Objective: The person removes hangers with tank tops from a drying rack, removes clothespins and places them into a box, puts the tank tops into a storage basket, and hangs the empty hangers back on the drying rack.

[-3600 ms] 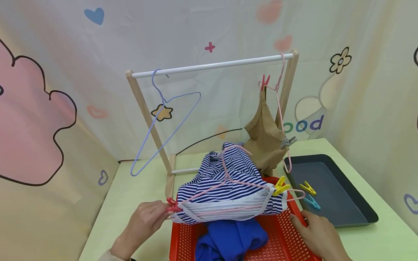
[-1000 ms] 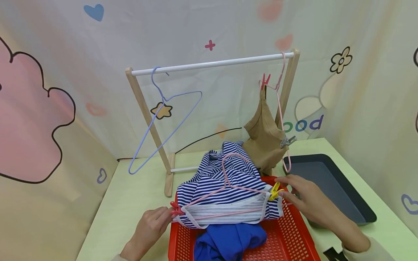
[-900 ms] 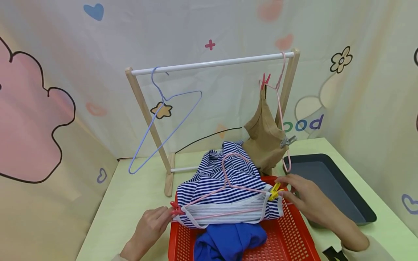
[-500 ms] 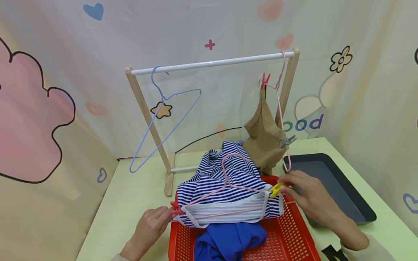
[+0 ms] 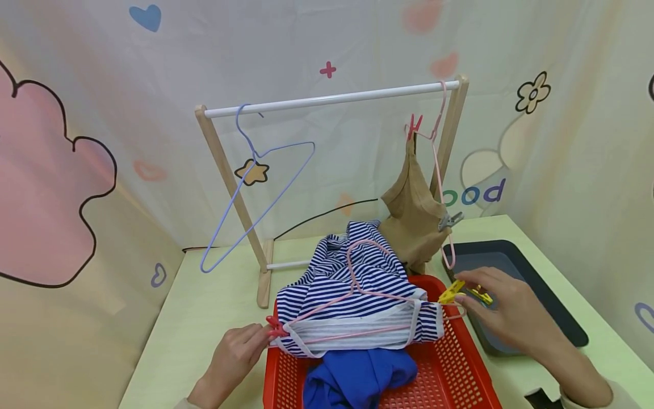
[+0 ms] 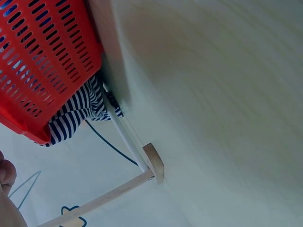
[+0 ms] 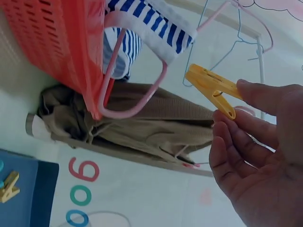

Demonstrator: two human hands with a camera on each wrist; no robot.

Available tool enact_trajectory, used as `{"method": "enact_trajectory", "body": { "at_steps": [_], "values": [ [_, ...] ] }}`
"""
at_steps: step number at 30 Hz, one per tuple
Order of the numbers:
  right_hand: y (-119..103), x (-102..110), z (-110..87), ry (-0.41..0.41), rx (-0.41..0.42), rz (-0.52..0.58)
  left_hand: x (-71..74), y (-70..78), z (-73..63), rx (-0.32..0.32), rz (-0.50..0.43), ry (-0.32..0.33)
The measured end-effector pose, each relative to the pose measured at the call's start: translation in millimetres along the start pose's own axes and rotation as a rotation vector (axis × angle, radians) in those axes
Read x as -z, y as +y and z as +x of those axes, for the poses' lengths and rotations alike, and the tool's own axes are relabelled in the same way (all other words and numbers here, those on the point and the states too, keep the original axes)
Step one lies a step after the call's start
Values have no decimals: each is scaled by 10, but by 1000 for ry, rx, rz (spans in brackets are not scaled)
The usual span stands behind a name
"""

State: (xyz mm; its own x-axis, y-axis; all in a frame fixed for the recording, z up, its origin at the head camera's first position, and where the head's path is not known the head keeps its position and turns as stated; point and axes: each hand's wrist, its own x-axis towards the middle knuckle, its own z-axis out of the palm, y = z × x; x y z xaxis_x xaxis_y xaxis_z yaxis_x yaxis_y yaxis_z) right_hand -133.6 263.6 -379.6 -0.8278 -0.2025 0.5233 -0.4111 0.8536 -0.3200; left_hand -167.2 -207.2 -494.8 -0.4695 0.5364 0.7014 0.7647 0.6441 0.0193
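Note:
A navy-and-white striped garment [image 5: 337, 272] lies over the back of a red basket [image 5: 449, 358], with a pink hanger [image 5: 352, 267] on top of it. At its left corner my left hand [image 5: 232, 355] pinches a red clothespin [image 5: 276, 328]. My right hand [image 5: 503, 304] holds a yellow clothespin [image 5: 452, 291] between thumb and fingertips, just off the garment's right corner. In the right wrist view the yellow clothespin [image 7: 213, 90] is apart from the cloth, and the hanger's pink end [image 7: 135, 106] sticks out. Only a sliver of the left hand [image 6: 7, 189] shows in the left wrist view.
Blue cloth [image 5: 360, 375] lies in the basket. Behind stands a rack with a white rail [image 5: 327, 101], bearing a blue hanger [image 5: 255, 199] and a brown garment [image 5: 414, 210] pinned to another pink hanger. A dark tray [image 5: 552, 301] with another yellow clothespin [image 5: 481, 295] sits right.
My right hand has gone from the basket's rim to the yellow clothespin, then drawn it rightward off the garment. The left hand stays on the red clothespin, slightly lower than before.

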Motion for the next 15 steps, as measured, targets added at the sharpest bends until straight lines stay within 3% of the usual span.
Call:
{"method": "enact_trajectory", "body": {
  "at_steps": [8,11,15],
  "values": [
    [352,219,17,47,-23,-40,-12,5,-15,-6,-5,22],
    [541,261,59,-2,-48,-71,-10,6,-23,8,2,8],
    [779,252,126,-129,-109,-135,-12,-2,-28,13,4,-1]
  ]
}}
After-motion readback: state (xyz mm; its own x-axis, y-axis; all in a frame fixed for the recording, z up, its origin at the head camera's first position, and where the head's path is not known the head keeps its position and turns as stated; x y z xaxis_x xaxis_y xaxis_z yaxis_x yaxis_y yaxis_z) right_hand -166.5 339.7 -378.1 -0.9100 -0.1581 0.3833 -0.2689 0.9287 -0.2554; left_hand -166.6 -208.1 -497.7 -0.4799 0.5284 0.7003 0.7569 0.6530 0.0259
